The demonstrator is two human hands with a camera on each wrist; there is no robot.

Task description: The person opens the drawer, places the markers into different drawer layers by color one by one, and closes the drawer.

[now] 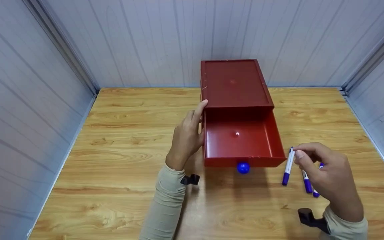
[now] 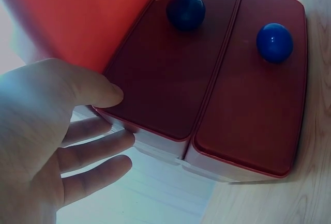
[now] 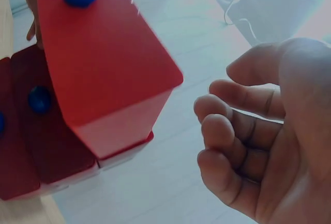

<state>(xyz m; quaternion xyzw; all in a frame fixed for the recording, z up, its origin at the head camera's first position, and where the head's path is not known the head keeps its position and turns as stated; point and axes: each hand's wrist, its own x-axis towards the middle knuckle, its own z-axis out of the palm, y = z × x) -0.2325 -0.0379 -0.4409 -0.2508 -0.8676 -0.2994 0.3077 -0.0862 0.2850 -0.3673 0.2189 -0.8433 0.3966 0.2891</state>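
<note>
- Progress looks early, as a judgement: the top drawer (image 1: 242, 140) of the red drawer box (image 1: 233, 83) stands pulled out toward the near side, and its tray shows bare red floor with only a spot of reflected light.
- Markers, three blue-capped ones, are all outside the box, on the wooden table (image 1: 118, 150) just right of the open drawer.
- Right hand (image 1: 328, 176) hangs over the markers with fingers curled; thumb and forefinger pinch the upper end of the leftmost marker (image 1: 288, 166), whose far end is tilted up while its near tip is close to or on the table.
- Two more markers (image 1: 307, 183) lie partly hidden under that hand, close together.
- Left hand (image 1: 187, 136) rests with straight, relaxed fingers against the left side of the box, steadying it; it grips nothing. The left wrist view shows the thumb (image 2: 98, 89) touching the corner of a lower drawer front.
- Drawer knob (image 1: 243, 167), a blue ball, sits at the middle of the open drawer's near face.
- Lower drawers (image 2: 207, 79) appear closed, each with its own blue knob; what they hold cannot be seen.
- Grey panel walls enclose the table on the left, far and right sides.
</note>
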